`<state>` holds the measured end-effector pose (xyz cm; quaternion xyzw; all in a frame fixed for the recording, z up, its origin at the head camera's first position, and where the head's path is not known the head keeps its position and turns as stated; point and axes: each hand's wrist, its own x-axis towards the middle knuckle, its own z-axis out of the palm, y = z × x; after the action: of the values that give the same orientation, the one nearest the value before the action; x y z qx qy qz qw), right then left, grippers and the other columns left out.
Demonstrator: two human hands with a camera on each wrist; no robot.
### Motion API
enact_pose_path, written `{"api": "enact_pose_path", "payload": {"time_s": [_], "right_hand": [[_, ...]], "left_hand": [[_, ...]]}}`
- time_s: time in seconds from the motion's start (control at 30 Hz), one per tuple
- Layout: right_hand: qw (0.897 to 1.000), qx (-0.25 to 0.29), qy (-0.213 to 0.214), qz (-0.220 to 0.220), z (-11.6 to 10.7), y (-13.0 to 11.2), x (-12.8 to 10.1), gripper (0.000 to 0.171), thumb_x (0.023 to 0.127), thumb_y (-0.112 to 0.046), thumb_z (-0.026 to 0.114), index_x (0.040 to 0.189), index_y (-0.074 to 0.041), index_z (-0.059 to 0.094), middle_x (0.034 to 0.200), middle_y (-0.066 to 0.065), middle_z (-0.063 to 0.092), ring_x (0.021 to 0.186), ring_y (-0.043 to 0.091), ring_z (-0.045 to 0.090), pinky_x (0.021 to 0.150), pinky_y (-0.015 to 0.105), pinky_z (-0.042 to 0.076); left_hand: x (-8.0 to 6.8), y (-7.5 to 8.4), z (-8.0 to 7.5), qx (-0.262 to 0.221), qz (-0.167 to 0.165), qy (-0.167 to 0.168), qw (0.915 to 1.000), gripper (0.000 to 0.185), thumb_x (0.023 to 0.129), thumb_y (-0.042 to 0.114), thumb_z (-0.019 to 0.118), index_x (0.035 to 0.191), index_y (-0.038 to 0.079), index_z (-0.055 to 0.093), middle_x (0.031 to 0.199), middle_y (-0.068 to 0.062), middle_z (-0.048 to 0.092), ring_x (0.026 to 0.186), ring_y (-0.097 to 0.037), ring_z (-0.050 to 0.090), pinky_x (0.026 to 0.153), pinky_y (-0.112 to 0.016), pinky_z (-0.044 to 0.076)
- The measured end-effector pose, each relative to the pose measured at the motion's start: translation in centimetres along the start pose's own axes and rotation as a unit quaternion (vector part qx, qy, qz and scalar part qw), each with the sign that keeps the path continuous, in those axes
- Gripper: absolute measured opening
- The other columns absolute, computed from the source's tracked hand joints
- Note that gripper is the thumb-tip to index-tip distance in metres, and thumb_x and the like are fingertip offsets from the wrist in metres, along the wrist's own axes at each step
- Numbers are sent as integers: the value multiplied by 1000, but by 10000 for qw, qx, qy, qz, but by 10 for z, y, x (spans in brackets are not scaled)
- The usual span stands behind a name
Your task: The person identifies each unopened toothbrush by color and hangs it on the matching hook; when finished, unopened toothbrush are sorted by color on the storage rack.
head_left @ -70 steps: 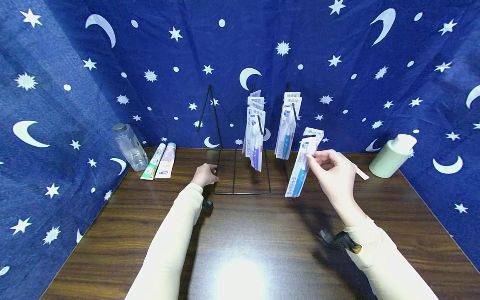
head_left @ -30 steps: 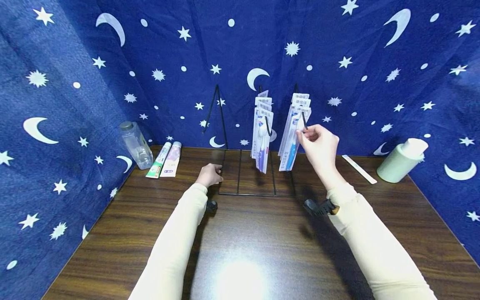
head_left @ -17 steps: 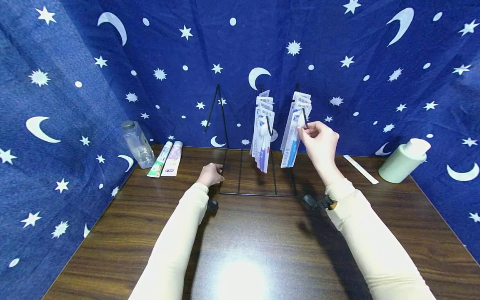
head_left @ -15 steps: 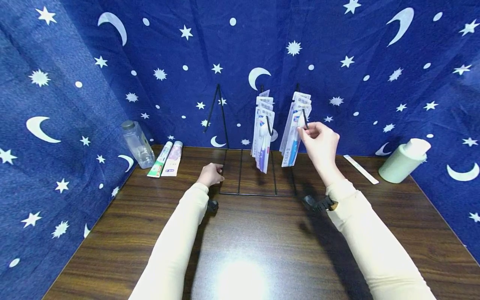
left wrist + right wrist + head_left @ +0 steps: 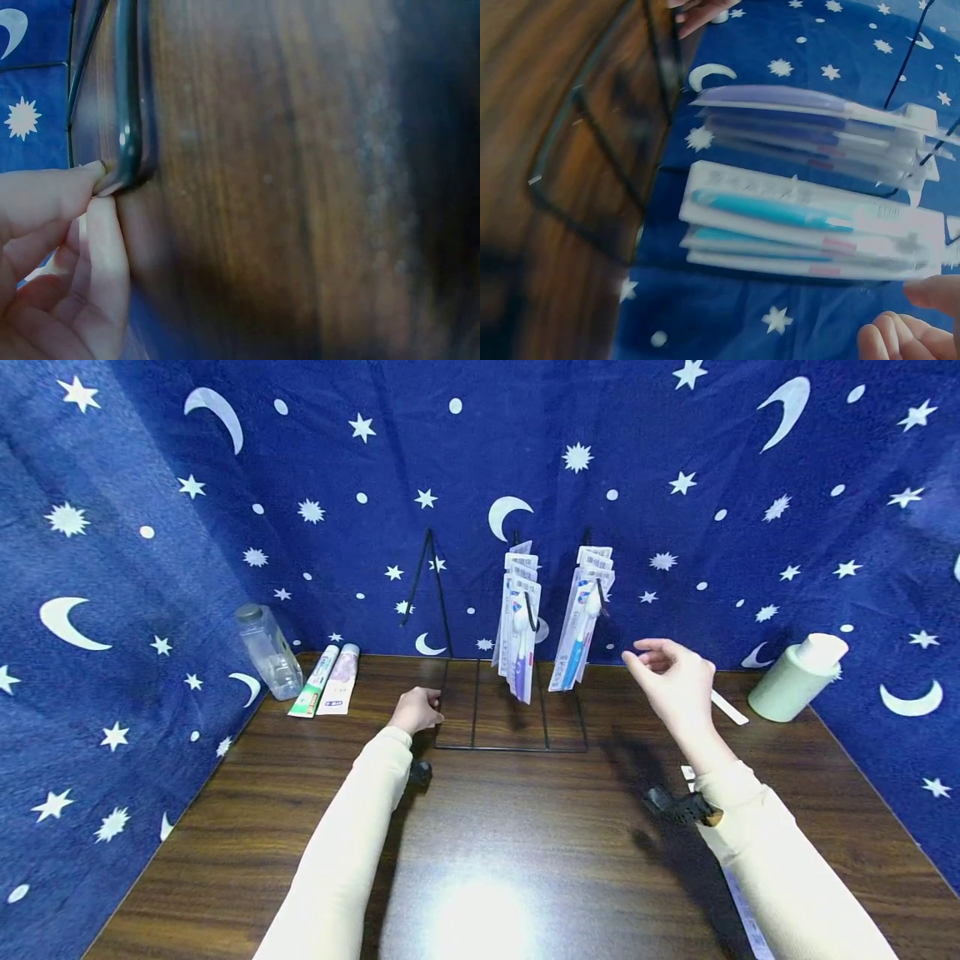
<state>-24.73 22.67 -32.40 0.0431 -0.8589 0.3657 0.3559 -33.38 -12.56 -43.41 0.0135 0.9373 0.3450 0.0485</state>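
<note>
on the wooden table (image 5: 525, 827), the left hand (image 5: 415, 710) pinches the wire rack (image 5: 510, 745) at its base corner. right hand (image 5: 675, 681) hovers empty, fingers loosely spread, just beside the blue toothbrush packs (image 5: 579, 618) hanging on the right hook. looks like the hanging step's done; next wants another pack fetched.
</note>
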Motion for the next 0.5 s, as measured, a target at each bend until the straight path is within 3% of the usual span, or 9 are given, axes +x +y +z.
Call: {"api": "enact_pose_path", "payload": {"time_s": [0.1,0.23,0.37,0.5], "right_hand": [[9994,-325,-120,39,-14,11,-12,22,82,-19,70,93,0,72,75,16,70,57,-27,40,56,4,33],[9970,-703,-319,33,-32,24,-26,22,82,-21,68,90,-1,72,73,15,70,57,-28,37,57,11,34],[9938,-917,-624,24,-47,39,-39,21,82,-21,68,88,-2,72,70,12,70,55,-23,39,54,18,35],[9879,-1117,-1072,21,-60,62,-50,18,81,-20,69,85,-2,72,63,7,68,49,-15,44,46,18,36]], "left_hand": [[-1,1,-1,77,52,-25,10000,53,73,0,69,125,-2,59,100,-11,68,66,-13,66,70,-24,56],[-3,3,-3,205,170,-4,9996,53,73,0,68,125,-4,59,101,-12,68,69,-16,68,76,-27,55],[-3,3,-3,261,134,-39,9996,53,73,0,67,125,-4,58,102,-13,67,76,-21,69,83,-31,54],[6,-2,1,216,45,-127,9997,54,72,1,68,125,-2,60,102,-11,68,80,-22,69,85,-32,53]]}}
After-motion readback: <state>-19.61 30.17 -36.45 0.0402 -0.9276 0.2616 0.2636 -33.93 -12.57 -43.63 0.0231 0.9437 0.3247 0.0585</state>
